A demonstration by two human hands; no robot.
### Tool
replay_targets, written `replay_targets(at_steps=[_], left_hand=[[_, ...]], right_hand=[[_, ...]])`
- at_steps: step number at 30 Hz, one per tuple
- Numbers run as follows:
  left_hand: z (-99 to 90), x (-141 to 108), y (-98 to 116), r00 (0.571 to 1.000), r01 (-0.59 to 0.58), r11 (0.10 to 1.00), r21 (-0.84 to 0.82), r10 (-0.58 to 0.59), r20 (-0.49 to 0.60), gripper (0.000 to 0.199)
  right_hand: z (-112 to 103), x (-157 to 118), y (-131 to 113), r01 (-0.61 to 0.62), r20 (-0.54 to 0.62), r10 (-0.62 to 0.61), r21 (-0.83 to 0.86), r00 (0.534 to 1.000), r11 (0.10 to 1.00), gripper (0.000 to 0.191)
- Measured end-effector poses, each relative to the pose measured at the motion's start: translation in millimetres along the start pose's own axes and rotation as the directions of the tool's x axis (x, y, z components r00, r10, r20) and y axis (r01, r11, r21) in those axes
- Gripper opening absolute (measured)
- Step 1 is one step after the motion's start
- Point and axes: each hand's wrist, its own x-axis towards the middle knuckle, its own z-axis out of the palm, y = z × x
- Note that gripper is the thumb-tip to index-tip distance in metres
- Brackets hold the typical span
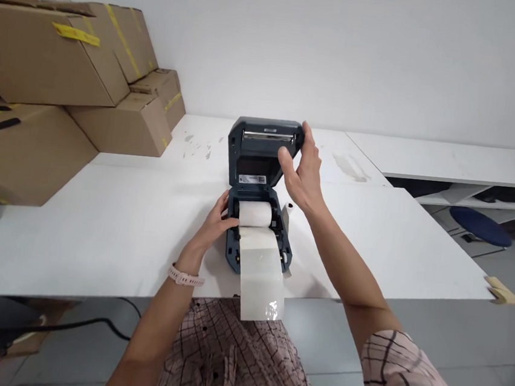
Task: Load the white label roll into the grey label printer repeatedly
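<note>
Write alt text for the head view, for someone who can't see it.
An open printer stands on a white table, a person's right hand at its raised lid and the left hand at its side, by the white paper roll inside. A pale strip runs from the roll past the table's front edge. Cardboard boxes are stacked at the left.

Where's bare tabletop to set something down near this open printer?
The white tabletop is bare right of the right hand, and left between the left hand and the brown cardboard boxes. It's crowded at the dark blue-grey printer: both hands touch it, and its pale strip reaches past the front edge.
</note>
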Motion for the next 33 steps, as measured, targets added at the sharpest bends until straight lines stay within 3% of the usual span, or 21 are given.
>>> replay_targets(at_steps=[4,8,9,11,13,15,17,19,21,24,26,29,31,33], left_hand=[[1.3,-3.4,-1.4,0.999,-0.043,0.999,0.032,0.043,0.002,0.102],[3.4,-4.0,2.5,0.998,-0.059,0.998,0.031,0.059,-0.006,0.099],[4.3,-3.7,2.6,0.998,-0.059,0.998,0.026,0.059,-0.014,0.098],[6.3,-2.8,1.8,0.997,-0.071,0.997,0.013,0.071,-0.021,0.097],[8.3,-1.8,0.5,0.996,-0.082,0.997,0.01,0.082,-0.027,0.096],[9.8,-1.1,-0.5,0.996,-0.076,0.997,0.022,0.077,-0.043,0.097],[10.8,-1.1,-0.6,0.996,-0.065,0.997,0.04,0.067,-0.06,0.096],[11.3,-1.4,0.0,0.996,-0.066,0.997,0.047,0.069,-0.064,0.095],[11.5,-1.5,0.8,0.995,-0.07,0.996,0.05,0.073,-0.067,0.096],[11.3,-0.3,0.4,0.995,-0.063,0.997,0.049,0.066,-0.068,0.098],[10.9,0.8,-1.2,0.996,-0.059,0.998,0.039,0.061,-0.067,0.099],[9.8,1.2,-4.7,0.994,-0.081,0.996,0.031,0.083,-0.066,0.097],[8.8,0.5,-7.2,0.993,-0.093,0.995,0.048,0.096,-0.064,0.095],[7.9,-0.1,-9.4,0.993,-0.095,0.993,0.065,0.099,-0.06,0.093]], right_hand=[[6.1,28.0,15.6,0.052,0.03,-0.05,-0.074,0.998,0.996,0.08],[-0.3,15.5,-8.4,0.129,-0.04,-0.135,-0.118,0.99,0.985,0.078],[-2.9,7.3,-17.2,0.146,-0.01,-0.148,-0.114,0.989,0.983,0.073],[-6.2,-9.8,-30.6,0.192,0.178,-0.176,-0.08,0.968,0.978,0.061],[-4.0,-22.3,-34.2,0.227,0.473,-0.18,-0.044,0.862,0.973,0.056],[5.0,-27.2,-28.9,0.235,0.718,-0.114,-0.07,0.686,0.97,0.06],[18.7,-25.7,-19.3,0.243,0.848,-0.015,-0.134,0.53,0.961,0.071],[32.4,-20.9,-10.6,0.249,0.899,0.034,-0.157,0.436,0.956,0.082],[40.4,-15.9,-5.9,0.235,0.913,0.032,-0.138,0.406,0.962,0.089],[30.2,-11.6,-7.4,0.153,0.899,-0.033,-0.037,0.437,0.988,0.09],[5.6,-12.4,-11.3,0.059,0.865,-0.139,0.126,0.482,0.99,0.09],[-50.1,-21.7,-9.7,-0.046,0.74,-0.222,0.323,0.635,0.945,0.091],[-87.8,-34.3,3.0,-0.105,0.63,-0.135,0.329,0.765,0.938,0.091],[-115.2,-51.5,25.8,-0.186,0.538,-0.002,0.294,0.843,0.937,0.094]])
